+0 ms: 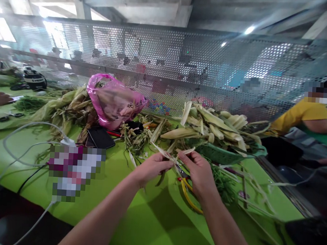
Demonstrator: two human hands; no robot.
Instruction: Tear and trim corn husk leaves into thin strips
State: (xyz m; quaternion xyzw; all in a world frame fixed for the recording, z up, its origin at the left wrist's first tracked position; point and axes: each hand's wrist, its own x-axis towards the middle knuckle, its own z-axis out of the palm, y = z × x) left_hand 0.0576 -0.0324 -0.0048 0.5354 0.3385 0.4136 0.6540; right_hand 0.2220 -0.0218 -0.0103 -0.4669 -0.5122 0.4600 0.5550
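Right now: your hands meet at the middle of the frame.
Left hand (152,168): fingers pinched on a pale husk strip (161,151).
Right hand (199,172): gripping the same strip's other end.
Husk strip: held just above the green table (146,225), centre frame.
Yellow-handled tool (189,197): lying under your right hand (scissors or cutters, hard to tell).
Husk pile (215,125): above right of centre.
Pink bag (115,101): above left of centre.

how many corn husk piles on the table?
2. The left corn husk pile sits left of the pink plastic bag; right corn husk pile lies beyond the left hand and right hand, which pinch a husk strip. The bag may hide more.
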